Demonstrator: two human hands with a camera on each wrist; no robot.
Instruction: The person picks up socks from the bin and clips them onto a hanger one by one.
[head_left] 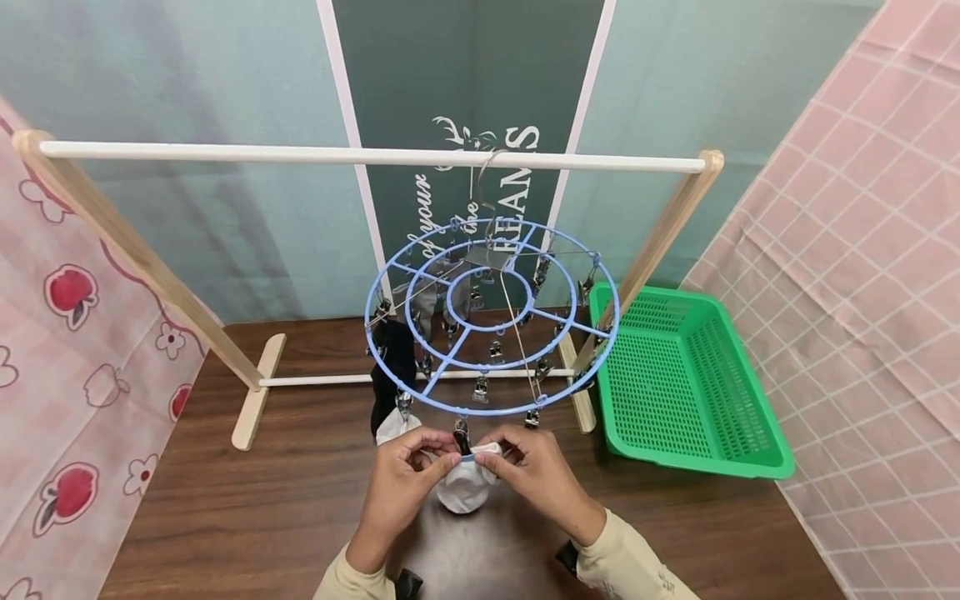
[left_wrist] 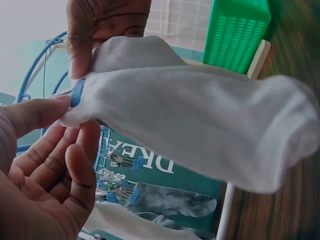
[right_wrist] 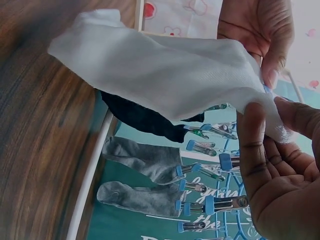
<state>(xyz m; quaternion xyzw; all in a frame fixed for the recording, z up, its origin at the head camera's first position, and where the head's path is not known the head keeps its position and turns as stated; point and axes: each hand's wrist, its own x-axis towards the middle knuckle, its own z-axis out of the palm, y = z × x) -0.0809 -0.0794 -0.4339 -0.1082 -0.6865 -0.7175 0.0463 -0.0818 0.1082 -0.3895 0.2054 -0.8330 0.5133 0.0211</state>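
Observation:
A white sock (head_left: 462, 492) hangs at the near edge of a blue round clip hanger (head_left: 447, 362), its cuff up by a metal clip (head_left: 461, 432) with a blue tip. My left hand (head_left: 405, 477) pinches one side of the cuff, thumb against the blue clip tip (left_wrist: 77, 93) in the left wrist view. On the other side, my right hand (head_left: 536, 473) pinches the cuff between thumb and index finger. The sock's foot (right_wrist: 115, 55) dangles free over the table. Whether the clip has closed on the fabric, I cannot tell.
The hanger hooks on a rack's white rail (head_left: 262, 153). A black sock (head_left: 393, 362), another white sock (head_left: 397, 424) and grey socks (right_wrist: 142, 157) hang from other clips. A green basket (head_left: 697, 383) stands at the right on the brown table (head_left: 247, 508).

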